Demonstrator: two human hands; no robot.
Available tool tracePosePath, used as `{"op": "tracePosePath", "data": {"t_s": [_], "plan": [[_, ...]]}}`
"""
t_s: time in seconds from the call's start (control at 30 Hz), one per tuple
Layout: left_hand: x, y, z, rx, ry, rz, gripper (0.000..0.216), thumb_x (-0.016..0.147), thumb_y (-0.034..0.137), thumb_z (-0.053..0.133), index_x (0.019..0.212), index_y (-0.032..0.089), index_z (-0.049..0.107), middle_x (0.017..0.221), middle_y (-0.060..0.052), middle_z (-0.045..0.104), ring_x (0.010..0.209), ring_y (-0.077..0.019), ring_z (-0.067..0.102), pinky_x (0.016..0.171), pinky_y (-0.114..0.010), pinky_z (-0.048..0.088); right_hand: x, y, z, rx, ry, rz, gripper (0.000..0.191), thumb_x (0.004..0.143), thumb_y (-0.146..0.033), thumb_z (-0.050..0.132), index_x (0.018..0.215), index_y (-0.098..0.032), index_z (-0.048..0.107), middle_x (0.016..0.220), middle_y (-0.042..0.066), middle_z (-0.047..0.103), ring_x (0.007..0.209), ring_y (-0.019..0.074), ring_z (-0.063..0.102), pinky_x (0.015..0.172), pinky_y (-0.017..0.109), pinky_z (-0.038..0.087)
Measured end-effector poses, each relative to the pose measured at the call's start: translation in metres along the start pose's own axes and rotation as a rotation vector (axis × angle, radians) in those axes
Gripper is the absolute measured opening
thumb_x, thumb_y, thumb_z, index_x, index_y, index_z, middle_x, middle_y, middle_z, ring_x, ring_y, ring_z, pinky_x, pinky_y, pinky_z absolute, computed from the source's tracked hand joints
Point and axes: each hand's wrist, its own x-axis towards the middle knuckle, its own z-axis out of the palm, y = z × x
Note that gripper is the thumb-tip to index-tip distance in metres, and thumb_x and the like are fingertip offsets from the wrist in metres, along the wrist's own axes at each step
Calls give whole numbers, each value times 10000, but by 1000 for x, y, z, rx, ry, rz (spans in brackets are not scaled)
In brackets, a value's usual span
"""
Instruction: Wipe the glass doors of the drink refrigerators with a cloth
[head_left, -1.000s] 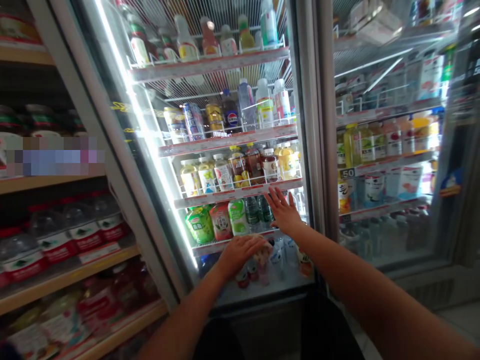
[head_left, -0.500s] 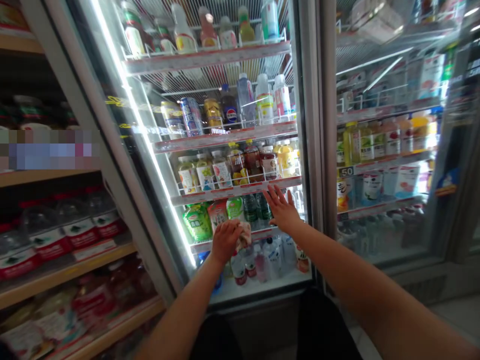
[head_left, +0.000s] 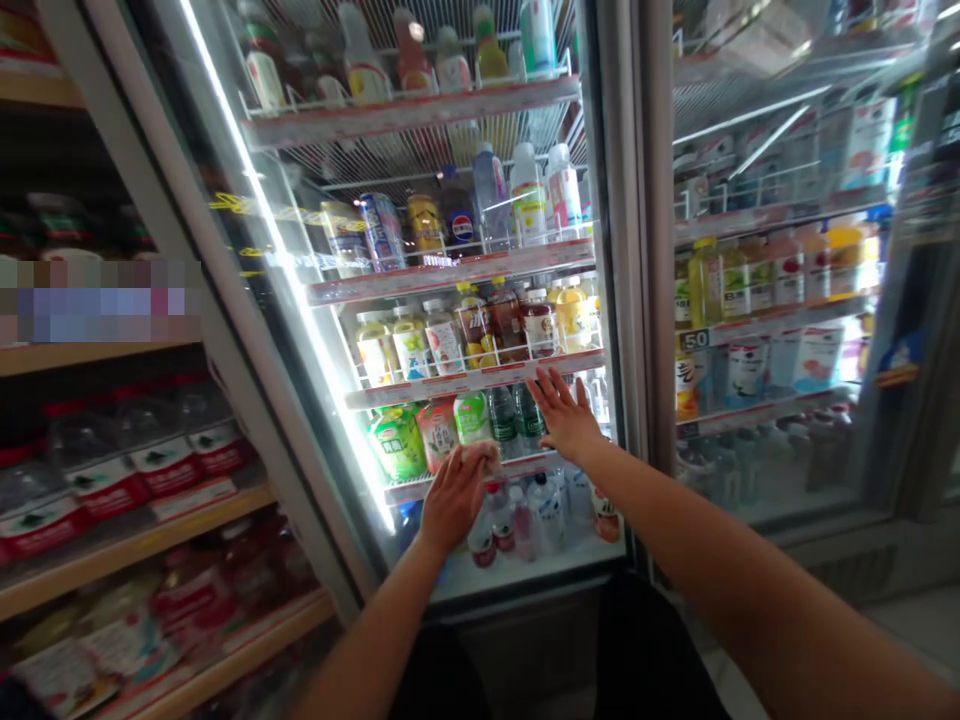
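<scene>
Largest item, filling the middle of your view: a lit drinks cooler, its racks stacked with bottles and cans. At your 3 o'clock stands a second cooler, blurred in parts; at 9 o'clock, wooden shelving with red-capped bottles. A bright light strip slants down from 11 toward 7 o'clock. Your right grip, at 4 o'clock of centre, is wide: fingers spread, palm toward the cooler front, near the price rail; contact cannot be confirmed. Your left grip, just past 6 o'clock, is narrow, holding the cloth under its fingers. A green pouch sits at that grip's 10 o'clock, and a pink bottle stands at its 4 o'clock on the cooler floor. Smallest noted: the pale cloth, at the left fingertips, 1 o'clock of that grip, mostly covered.
</scene>
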Motion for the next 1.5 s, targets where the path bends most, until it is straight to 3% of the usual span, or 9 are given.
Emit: {"op": "tracePosePath", "data": {"t_s": [0.2, 0.43, 0.6, 0.73, 0.87, 1.0, 1.2, 1.37, 1.5], "plan": [[23, -7, 4, -24, 39, -98, 541, 907, 128, 483, 1447, 110, 458, 1534, -107, 426, 1525, -316, 75, 1218, -501, 284, 1, 2, 7, -16, 20, 2, 1198, 721, -330, 802, 1590, -202, -13, 1644, 86, -78, 1527, 314, -82, 1200, 632, 82], [28, -7, 1, -59, 9, -54, 668, 872, 27, 417, 1524, 145, 329, 1551, -83, 404, 1523, -290, 92, 1204, -489, 337, 2, 3, 8, -27, 14, 0, 1224, 707, -349, 818, 1589, -208, -19, 1648, 92, -65, 1527, 313, -83, 1197, 637, 89], [47, -10, -5, -56, 65, -142, 739, 870, 1, 390, 1566, 158, 195, 1588, -102, 328, 1522, -305, 78, 1198, -531, 333, 1, 1, 4, -15, 10, 3, 1201, 712, -330, 810, 1591, -200, 3, 1650, 93, -57, 1529, 316, -65, 1199, 634, 85], [39, 1, -5, -85, 2, -91, 767, 869, -5, 379, 1575, 173, 139, 1590, -102, 321, 1515, -265, 168, 1189, -474, 364, 0, 0, 0, 3, -2, 11, 1195, 711, -324, 817, 1591, -199, 19, 1651, 89, -41, 1531, 312, -47, 1201, 634, 93], [40, -6, -5, -109, 14, -67, 787, 869, -11, 374, 1578, 218, 120, 1581, -78, 343, 1491, -235, 262, 1181, -435, 383, 0, 1, 0, 13, 4, 4, 1201, 708, -326, 822, 1590, -210, 16, 1653, 92, -16, 1531, 310, -44, 1203, 632, 97], [56, -13, -8, -86, 110, -172, 764, 911, 32, 404, 1580, 202, 77, 1599, -104, 296, 1488, -266, 265, 1207, -478, 337, -1, 0, -1, 19, -8, 10, 1194, 719, -301, 816, 1590, -208, 4, 1650, 80, -46, 1532, 301, -51, 1206, 625, 84], [48, -5, -8, -109, -5, -60, 806, 871, -19, 378, 1580, 221, 79, 1579, -65, 348, 1476, -252, 291, 1165, -442, 405, -1, -1, -1, 11, -10, 15, 1190, 722, -294, 811, 1589, -199, 2, 1650, 82, -48, 1531, 299, -65, 1203, 634, 75], [58, -13, -11, -74, 86, -150, 757, 905, 23, 383, 1580, 221, 103, 1588, -67, 333, 1452, -263, 328, 1184, -467, 369, -1, 1, 3, 10, 11, 9, 1199, 720, -294, 807, 1589, -215, -16, 1653, 85, -44, 1529, 294, -83, 1206, 621, 84], [58, -8, -13, -87, 35, -125, 772, 889, 10, 380, 1580, 223, 111, 1577, -66, 357, 1441, -260, 348, 1164, -452, 393, -2, -1, 2, 9, 25, 9, 1187, 729, -296, 798, 1589, -206, -15, 1652, 90, -40, 1529, 298, -80, 1203, 630, 81]]}}
